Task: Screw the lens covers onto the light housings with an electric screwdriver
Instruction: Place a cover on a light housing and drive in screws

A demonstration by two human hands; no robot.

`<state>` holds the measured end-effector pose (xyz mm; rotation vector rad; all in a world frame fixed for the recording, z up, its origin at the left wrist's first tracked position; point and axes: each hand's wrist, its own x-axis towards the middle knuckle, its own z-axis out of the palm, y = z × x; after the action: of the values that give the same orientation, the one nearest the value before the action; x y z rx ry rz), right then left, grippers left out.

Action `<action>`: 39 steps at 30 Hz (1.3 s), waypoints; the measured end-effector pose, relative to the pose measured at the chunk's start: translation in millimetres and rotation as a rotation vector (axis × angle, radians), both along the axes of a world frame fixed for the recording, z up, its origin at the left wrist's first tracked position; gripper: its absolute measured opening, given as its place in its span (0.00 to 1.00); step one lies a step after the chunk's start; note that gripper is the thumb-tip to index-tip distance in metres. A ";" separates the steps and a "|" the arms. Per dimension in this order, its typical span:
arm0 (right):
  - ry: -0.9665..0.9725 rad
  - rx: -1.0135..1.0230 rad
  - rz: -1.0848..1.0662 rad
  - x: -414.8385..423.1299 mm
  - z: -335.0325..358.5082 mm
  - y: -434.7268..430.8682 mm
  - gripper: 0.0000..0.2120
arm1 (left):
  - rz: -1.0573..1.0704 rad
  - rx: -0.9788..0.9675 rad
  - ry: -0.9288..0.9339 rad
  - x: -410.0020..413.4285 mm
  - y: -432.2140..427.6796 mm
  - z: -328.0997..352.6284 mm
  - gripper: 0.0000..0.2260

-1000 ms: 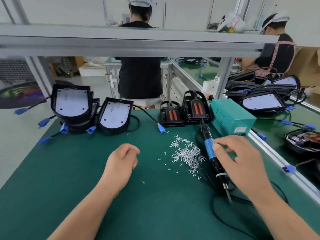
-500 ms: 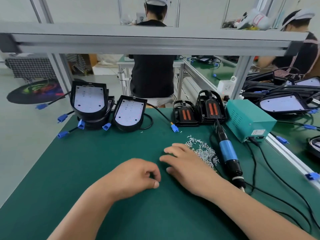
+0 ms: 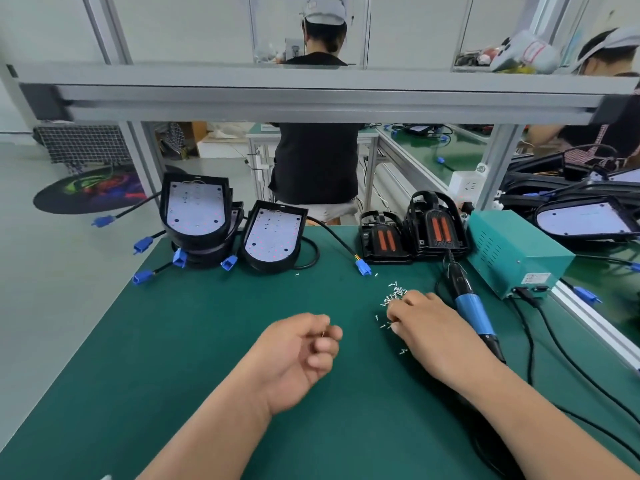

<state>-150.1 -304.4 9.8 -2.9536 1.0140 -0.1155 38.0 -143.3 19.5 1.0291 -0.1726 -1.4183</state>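
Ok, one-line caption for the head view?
Right hand on the loose screws beside the screwdriver; left hand pinches one screw, light housings behind.

My R hand [image 3: 429, 327] has let go of the screwdriver [image 3: 471, 310], which I gripped by its blue part 1 s ago. It swung over toward my L hand [image 3: 298, 355] and is now back on the pile of screws [image 3: 394, 292], fingers bent down into it; can't see if they grip any. L hand has turned thumb-up and now pinches a screw [image 3: 323, 334] btw thumb and forefinger.
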 end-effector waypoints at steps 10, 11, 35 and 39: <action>-0.145 0.138 0.004 8.1 8.8 -7.9 0.07 | 0.000 -0.021 0.179 -22.9 -7.1 -12.0 0.14; -0.231 0.179 0.006 7.9 9.8 -6.8 0.07 | -0.005 -0.023 0.177 -24.7 -7.6 -12.6 0.14; -0.621 0.629 0.304 109.9 38.3 44.4 0.09 | 0.244 -0.034 0.257 5.0 -4.8 -3.8 0.10; -0.710 0.570 0.281 154.5 50.5 37.3 0.06 | 0.249 -0.003 0.148 11.1 -3.0 -5.8 0.11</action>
<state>4.4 -267.1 60.4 -2.2163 0.4284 -0.6777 49.1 -146.3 13.7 0.9051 0.0603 -1.2606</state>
